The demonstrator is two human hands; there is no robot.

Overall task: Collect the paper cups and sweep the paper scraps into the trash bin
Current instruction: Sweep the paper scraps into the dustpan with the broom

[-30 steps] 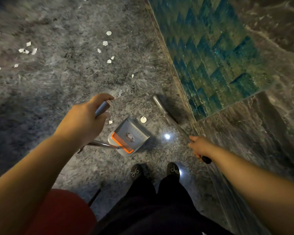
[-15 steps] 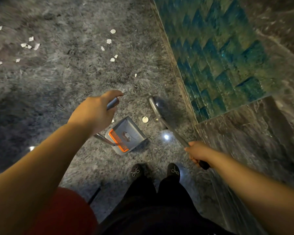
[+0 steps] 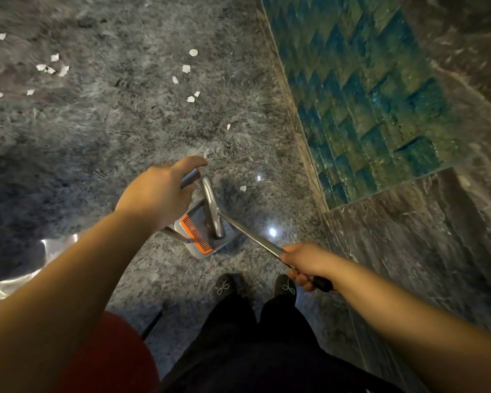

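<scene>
My left hand [image 3: 158,194] grips the upright handle of a grey dustpan [image 3: 201,239] with an orange comb, standing on the marble floor just ahead of my feet. My right hand [image 3: 301,262] holds the metal pole of a broom [image 3: 250,235]; its grey head [image 3: 213,211] lies across the dustpan's mouth. One white paper scrap [image 3: 243,188] lies on the floor right of the broom head. More scraps [image 3: 186,69] are scattered farther ahead, and another group of scraps [image 3: 51,68] lies at the far left. No paper cup or trash bin is in view.
A blue-green tiled wall [image 3: 366,95] with a dark marble base [image 3: 408,251] runs along the right side, close to my right arm. A shiny metal object [image 3: 20,268] shows at the left edge. My two shoes [image 3: 255,287] stand just behind the dustpan.
The broom head swept left, from the floor right of the dustpan into its mouth. My left hand and the dustpan shifted slightly right. One scrap stays outside the pan.
</scene>
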